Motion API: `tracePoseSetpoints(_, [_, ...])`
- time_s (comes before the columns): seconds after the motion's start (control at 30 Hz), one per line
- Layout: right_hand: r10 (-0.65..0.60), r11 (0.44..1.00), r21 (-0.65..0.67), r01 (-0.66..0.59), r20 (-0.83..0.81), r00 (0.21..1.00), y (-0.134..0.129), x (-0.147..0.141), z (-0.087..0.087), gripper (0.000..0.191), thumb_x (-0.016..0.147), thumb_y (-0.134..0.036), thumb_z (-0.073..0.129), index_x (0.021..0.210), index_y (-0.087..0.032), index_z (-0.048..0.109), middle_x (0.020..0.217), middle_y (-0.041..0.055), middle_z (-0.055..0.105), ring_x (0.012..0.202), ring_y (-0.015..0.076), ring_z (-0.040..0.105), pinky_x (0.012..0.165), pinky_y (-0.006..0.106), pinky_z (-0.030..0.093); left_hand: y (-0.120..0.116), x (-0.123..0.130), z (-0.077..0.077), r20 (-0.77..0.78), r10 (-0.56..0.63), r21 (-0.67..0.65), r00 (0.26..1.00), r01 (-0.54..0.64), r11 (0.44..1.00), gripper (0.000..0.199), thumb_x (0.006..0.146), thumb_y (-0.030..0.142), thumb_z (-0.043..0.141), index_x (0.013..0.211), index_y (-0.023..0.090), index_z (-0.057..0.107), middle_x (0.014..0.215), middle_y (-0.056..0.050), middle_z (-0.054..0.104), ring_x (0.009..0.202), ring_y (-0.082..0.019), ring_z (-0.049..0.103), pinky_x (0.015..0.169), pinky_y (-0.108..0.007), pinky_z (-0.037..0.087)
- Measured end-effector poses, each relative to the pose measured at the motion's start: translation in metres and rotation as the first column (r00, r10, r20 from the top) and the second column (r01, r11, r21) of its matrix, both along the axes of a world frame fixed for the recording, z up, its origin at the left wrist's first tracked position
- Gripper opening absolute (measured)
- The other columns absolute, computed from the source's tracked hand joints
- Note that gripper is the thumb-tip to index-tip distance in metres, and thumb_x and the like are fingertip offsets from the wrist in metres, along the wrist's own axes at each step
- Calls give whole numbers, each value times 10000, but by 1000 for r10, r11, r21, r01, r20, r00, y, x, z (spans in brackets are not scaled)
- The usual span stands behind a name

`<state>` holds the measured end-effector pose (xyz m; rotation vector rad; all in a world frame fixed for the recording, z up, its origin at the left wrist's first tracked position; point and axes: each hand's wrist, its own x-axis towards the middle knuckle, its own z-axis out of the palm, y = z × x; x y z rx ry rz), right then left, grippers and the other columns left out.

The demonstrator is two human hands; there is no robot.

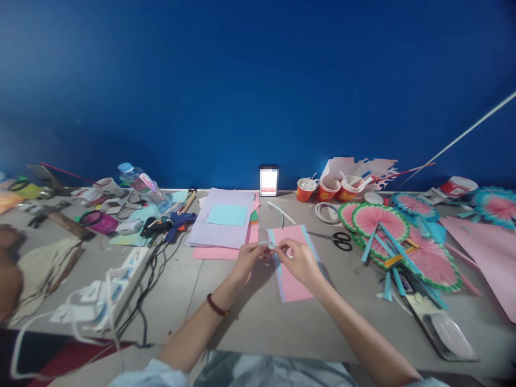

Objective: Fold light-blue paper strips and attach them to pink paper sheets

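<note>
My left hand and my right hand meet above the table, fingertips pinched on a small pale blue strip. Its material is too small to make out. Beneath my right hand lies a pink paper sheet with light blue and lilac edges. Left of it is a stack of lilac paper over pink sheets, topped by a light blue paper rectangle. Black-handled scissors rest right of the pink sheet, near a thin white strip.
Watermelon-like paper fans pile up at right, near a phone with a white mouse on it. Paper cups stand along the blue wall. At left are a glue gun, a bottle, a power strip and another person's arm.
</note>
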<state>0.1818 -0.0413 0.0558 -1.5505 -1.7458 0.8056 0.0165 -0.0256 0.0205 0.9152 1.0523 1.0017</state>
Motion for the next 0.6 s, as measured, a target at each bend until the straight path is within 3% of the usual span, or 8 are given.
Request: tracePoseSetpoints(0.6, [11,1000,-19,-12,-19,1000,1,1,-2,160,820,-300,548,718,-208,630,689,-1,670,619,145,570,585,243,362,-1,0,1,4,-10,-6,1000,10,1000,336,706,454,744,777,127,767,772,-124,735,718,-199,657,661,-284,479])
